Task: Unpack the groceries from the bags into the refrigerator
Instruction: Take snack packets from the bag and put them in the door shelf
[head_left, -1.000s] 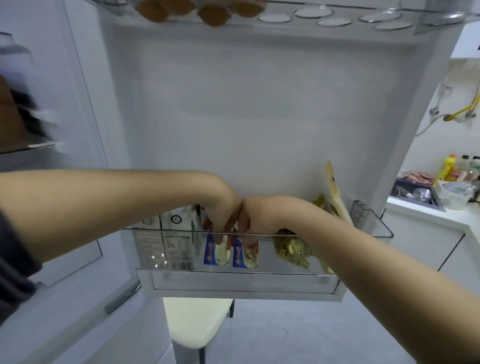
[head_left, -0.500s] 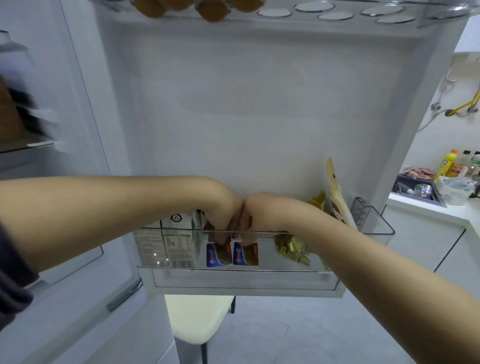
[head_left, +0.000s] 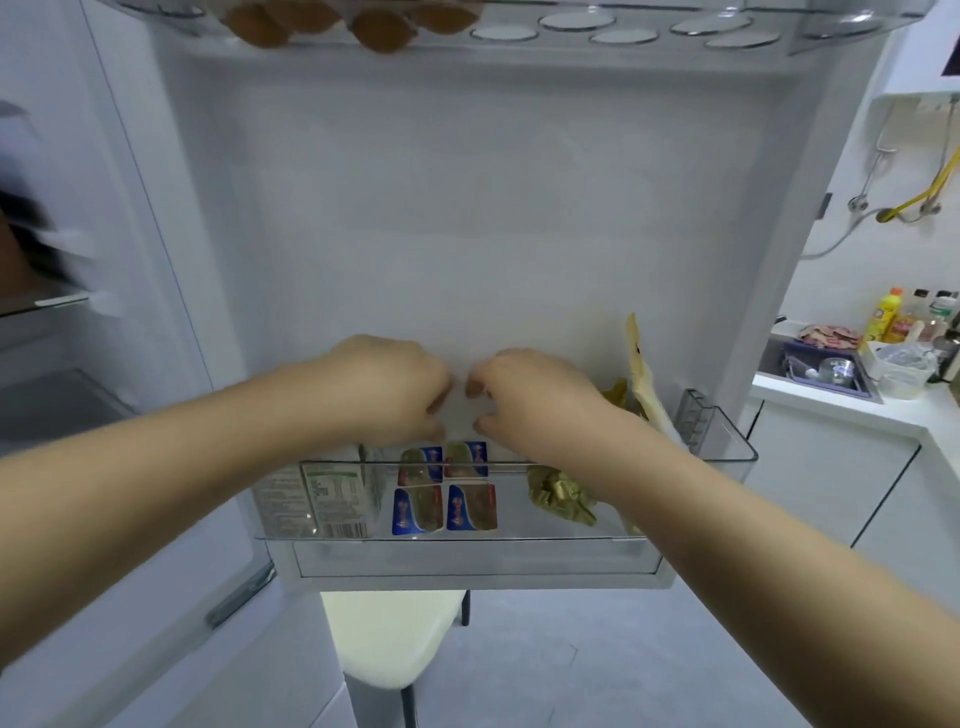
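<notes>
Below both hands, nearest to the camera, a cream padded stool (head_left: 387, 639) stands on the grey floor. Just under the grip of each hand, the clear plastic door bin (head_left: 467, 558) carries four glossy blue-and-red packets (head_left: 444, 488), a printed carton (head_left: 335, 499) left of them and a crinkled gold foil bag (head_left: 558, 496) on the right. The left hand (head_left: 387, 387) and the right hand (head_left: 530, 395) hover close together above the packets, fingers loosely curled, holding nothing. Far above the hands, round brown eggs (head_left: 322, 23) sit in a transparent tray.
</notes>
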